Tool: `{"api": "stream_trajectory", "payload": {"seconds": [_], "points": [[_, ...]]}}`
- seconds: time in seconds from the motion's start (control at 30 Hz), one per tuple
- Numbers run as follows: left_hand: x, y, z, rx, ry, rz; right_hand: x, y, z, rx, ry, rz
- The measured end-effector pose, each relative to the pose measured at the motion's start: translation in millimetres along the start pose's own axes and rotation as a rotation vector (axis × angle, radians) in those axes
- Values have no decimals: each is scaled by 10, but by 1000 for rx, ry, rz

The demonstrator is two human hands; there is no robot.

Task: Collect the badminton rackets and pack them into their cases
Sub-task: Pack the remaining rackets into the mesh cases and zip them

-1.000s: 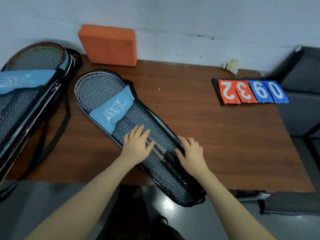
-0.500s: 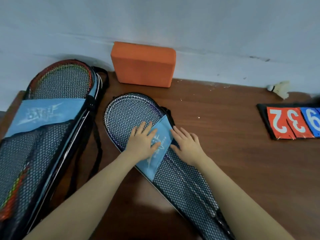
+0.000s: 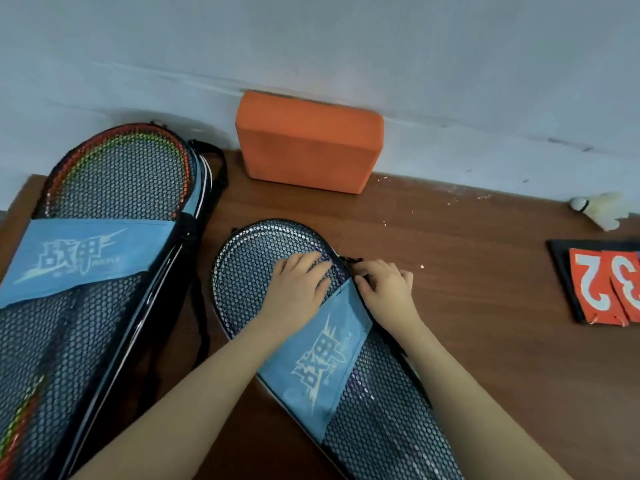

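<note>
A black mesh racket case (image 3: 249, 271) with a blue label band lies diagonally on the brown table (image 3: 467, 306), a racket showing through the mesh. My left hand (image 3: 298, 285) presses flat on the case's rounded head. My right hand (image 3: 384, 285) sits at the case's right edge, fingers curled and pinching the black zipper pull (image 3: 351, 263). A second, larger mesh case (image 3: 104, 306) lies at the left with a red and green racket (image 3: 117, 161) inside and a black strap beside it.
An orange foam block (image 3: 308, 143) leans on the wall at the back. A white shuttlecock (image 3: 602, 209) lies at the far right, with red number cards (image 3: 602, 285) on a black board below it. The table's left edge is under the larger case.
Both hands slid up the case from its handle end to its head. My right hand went from lying flat to curling at the zipper on the right edge. The view moved closer.
</note>
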State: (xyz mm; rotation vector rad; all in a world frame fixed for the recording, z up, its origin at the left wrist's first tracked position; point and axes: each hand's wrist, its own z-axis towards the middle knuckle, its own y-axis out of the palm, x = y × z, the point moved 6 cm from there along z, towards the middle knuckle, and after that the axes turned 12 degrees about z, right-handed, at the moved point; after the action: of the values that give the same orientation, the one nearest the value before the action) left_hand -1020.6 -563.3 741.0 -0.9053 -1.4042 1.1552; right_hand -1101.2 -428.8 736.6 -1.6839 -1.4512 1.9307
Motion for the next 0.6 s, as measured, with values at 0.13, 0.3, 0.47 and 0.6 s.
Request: {"api": "stream_trajectory", "payload": {"seconds": [0.13,0.3,0.47,0.6], "points": [[-114,-33,397,44,10,-2,-14,25,234,13,67,41],[-121,108,591,-13,53,-14,31,31,197,28,102,122],[-212,-66,560,85,22,-173,-62,-11,138,24,95,265],[-192,-297,384,184,28,-260,-257,-190,65,14,51,523]]}}
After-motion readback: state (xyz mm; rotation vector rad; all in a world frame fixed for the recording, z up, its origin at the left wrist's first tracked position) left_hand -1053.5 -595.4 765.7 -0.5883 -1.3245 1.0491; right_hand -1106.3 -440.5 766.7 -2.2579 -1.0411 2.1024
